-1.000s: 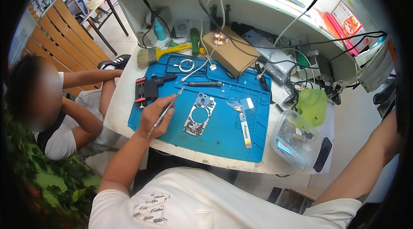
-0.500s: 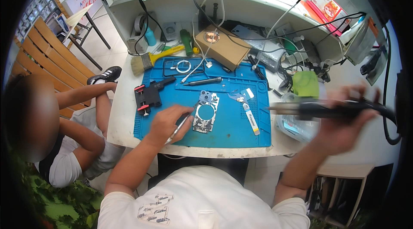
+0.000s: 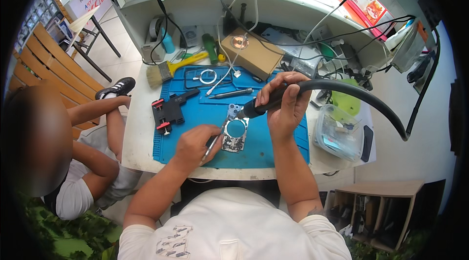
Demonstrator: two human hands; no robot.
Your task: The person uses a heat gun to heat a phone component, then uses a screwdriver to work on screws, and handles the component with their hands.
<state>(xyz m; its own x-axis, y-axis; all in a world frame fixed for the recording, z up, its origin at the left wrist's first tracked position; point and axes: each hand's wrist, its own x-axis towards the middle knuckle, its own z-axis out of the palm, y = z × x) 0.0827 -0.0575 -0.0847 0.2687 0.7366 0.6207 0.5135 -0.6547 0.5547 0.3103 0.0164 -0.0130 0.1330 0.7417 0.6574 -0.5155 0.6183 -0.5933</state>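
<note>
My right hand grips the black handle of a hot air gun, its thick hose arching off to the right. The gun's tip is over the upper part of a phone back panel, which has a large round cutout and patchy white and dark residue. Camera rings show at the panel's top, partly covered by the nozzle. In my closed left hand is a slim silver pen-like tool, its front end at the panel's left edge. The panel lies on a blue work mat.
A black clamp with red parts, a dark pen-shaped tool and a yellow-handled brush lie left and behind. A brown box stands at the back. A clear tub is at right. A person sits at left.
My right hand has brought the hot air gun from the far right in over the panel. My left hand, still holding the silver tool, has shifted only slightly.
</note>
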